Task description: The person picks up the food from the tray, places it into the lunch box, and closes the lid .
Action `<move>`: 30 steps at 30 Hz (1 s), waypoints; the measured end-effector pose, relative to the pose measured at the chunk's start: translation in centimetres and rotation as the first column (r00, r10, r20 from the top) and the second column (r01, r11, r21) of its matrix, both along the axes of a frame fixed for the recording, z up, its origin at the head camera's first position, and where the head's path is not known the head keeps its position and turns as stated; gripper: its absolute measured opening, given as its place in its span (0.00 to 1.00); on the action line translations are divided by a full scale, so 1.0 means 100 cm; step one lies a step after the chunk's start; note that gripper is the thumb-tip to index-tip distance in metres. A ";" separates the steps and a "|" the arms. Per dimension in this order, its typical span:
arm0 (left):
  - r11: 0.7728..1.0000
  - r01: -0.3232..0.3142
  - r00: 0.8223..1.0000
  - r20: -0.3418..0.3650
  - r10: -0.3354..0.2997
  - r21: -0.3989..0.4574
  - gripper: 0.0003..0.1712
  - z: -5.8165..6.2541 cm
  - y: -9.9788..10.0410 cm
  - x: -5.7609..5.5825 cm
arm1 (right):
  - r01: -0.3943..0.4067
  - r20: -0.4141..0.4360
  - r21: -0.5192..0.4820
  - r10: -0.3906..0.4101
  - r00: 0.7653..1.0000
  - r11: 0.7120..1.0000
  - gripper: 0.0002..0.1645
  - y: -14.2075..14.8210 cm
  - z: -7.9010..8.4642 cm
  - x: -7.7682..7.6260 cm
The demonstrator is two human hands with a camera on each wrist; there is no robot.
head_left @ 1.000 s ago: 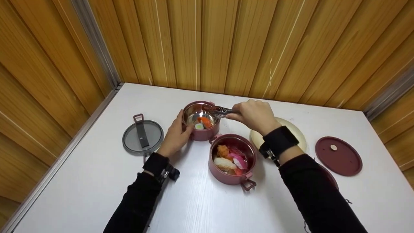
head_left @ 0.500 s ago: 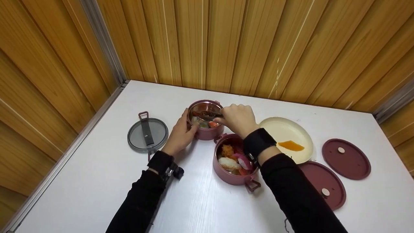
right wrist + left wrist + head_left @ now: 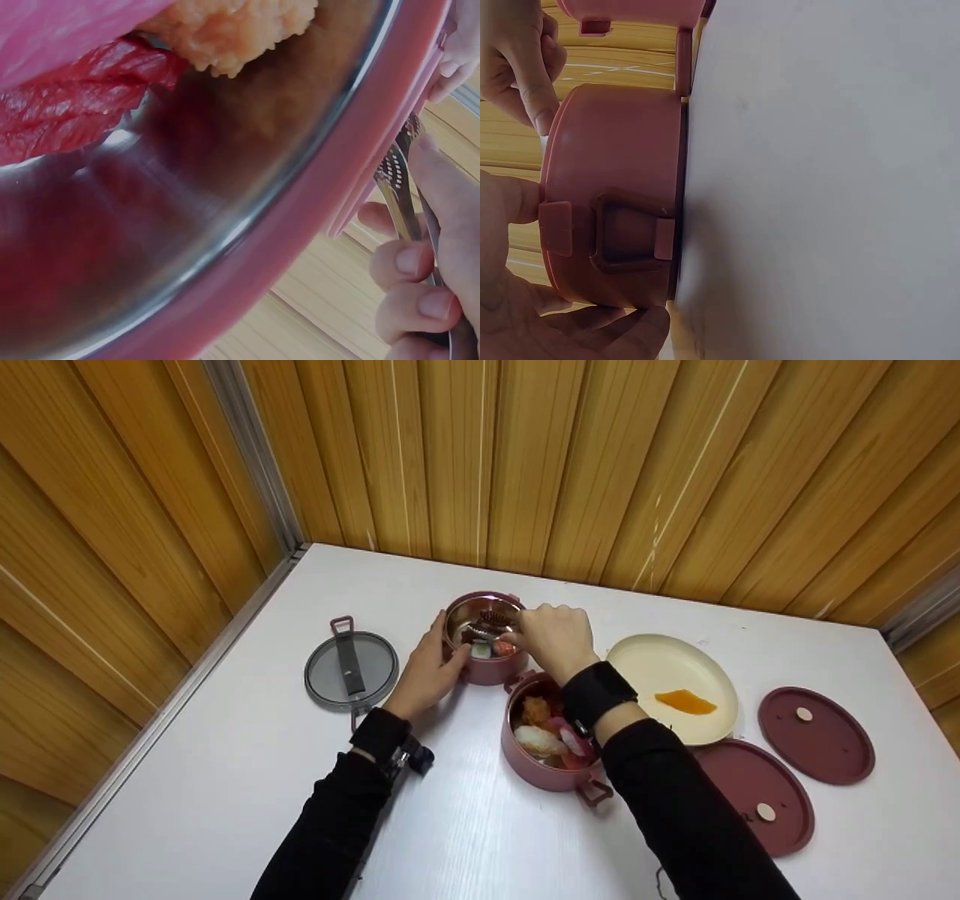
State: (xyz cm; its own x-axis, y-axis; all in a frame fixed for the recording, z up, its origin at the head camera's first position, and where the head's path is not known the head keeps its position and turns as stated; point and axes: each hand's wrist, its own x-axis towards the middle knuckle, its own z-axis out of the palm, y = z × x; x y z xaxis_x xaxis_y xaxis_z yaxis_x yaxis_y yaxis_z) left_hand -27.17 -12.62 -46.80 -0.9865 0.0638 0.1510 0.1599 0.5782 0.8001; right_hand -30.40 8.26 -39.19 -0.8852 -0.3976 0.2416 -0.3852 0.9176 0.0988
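My left hand [image 3: 427,675] holds the small dark-pink round lunch box [image 3: 495,670], thumb at its rim and fingers round its outer side. In the left wrist view that box [image 3: 622,142] stands on the table with a folded side handle. My right hand [image 3: 559,641] grips metal tongs [image 3: 409,217], their perforated heads down inside the small box. A green-and-white sushi roll [image 3: 481,649] and an orange-red piece [image 3: 504,648] lie in it, with something dark brown by the tongs. Under my right wrist stands a second lunch box [image 3: 536,772] holding several food pieces.
A cream plate [image 3: 637,660] with an orange slice [image 3: 685,702] lies to the right. Two dark-red lids [image 3: 825,742] are beyond and below it. A grey lid [image 3: 322,667] with a handle sits at left. Wooden panels [image 3: 525,472] rise behind the table.
My right hand has moved left and lowered the tongs from the right rim into the small box. The reddish-brown piece in them went down too. The plate's orange slice has come into view.
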 end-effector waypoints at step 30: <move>1.000 -0.006 1.000 0.023 0.007 -0.026 0.48 0.003 -0.001 -0.001 | 0.023 -0.017 -0.025 -0.024 1.000 0.999 0.27 0.013 0.002 0.001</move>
State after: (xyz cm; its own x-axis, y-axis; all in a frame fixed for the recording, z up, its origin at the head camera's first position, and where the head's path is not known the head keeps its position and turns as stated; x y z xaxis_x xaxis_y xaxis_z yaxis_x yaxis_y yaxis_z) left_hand -27.24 -12.76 -46.48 -0.9902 0.0608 0.1261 0.1372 0.6001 0.7881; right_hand -30.26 9.59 -39.02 -0.8898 -0.3703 0.2667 -0.3617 0.9286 0.0824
